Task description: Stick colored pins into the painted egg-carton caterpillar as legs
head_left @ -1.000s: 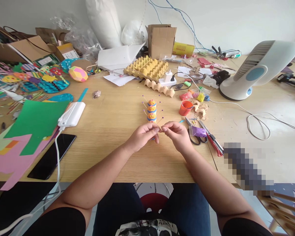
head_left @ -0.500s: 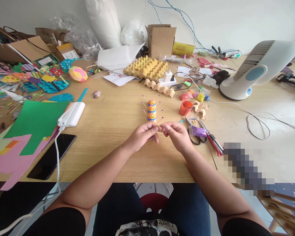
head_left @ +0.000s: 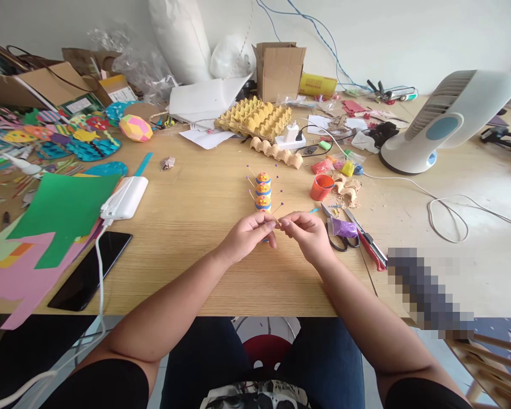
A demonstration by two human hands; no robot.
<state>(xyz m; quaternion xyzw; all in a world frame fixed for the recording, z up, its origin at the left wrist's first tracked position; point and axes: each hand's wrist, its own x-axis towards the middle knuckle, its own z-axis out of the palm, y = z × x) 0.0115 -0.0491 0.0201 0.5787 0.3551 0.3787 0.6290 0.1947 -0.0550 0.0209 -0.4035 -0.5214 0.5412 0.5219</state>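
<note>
On the table in front of me lies a caterpillar-like figure (head_left: 263,189) of egg-carton bumps, painted blue and yellow with orange decoration. Thin sticks with purple balls on their tips poke out from both its sides. Over its near end, which is mostly hidden, my left hand (head_left: 258,232) is closed in a pinch on a thin stick (head_left: 277,223). My right hand (head_left: 305,232) meets it fingertip to fingertip, thumb and forefinger pinched at the stick's other end. Most of that end is covered by the fingers.
Right of my hands lie scissors (head_left: 344,243), a purple clay packet (head_left: 344,228) and a red utility knife (head_left: 372,250). A red cup (head_left: 322,187) and white fan (head_left: 443,125) stand beyond. On the left are coloured sheets (head_left: 63,199), a power bank (head_left: 125,197) and a phone (head_left: 89,272).
The fingertips of my right hand have shifted slightly, and the purple bit seen at them before is now mostly covered. The figure and the other things stay put.
</note>
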